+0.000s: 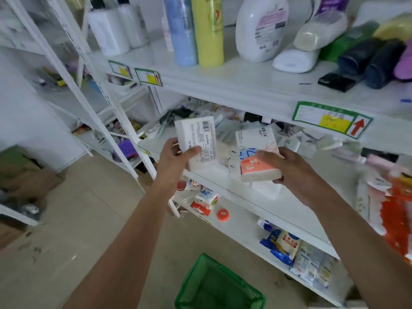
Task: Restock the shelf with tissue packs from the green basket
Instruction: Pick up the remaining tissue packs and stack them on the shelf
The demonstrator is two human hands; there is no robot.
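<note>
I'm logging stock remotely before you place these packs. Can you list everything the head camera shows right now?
tissue packs: 2, white, one with orange and blue print; one in the left hand, one in the right, in front of the middle shelf
green basket: 1, green, on the floor at bottom centre; contents unclear
tall bottles: 2, blue and yellow, upright on the top shelf
white jug: 1, white, top shelf right of the bottles
shelf labels: 3, green-bordered with yellow, on the top shelf's front edge, e.g.
orange disc: 1, lower shelf
blue and white bags: several, lower shelf right
left hand: gripping a pack
right hand: gripping a pack
</note>
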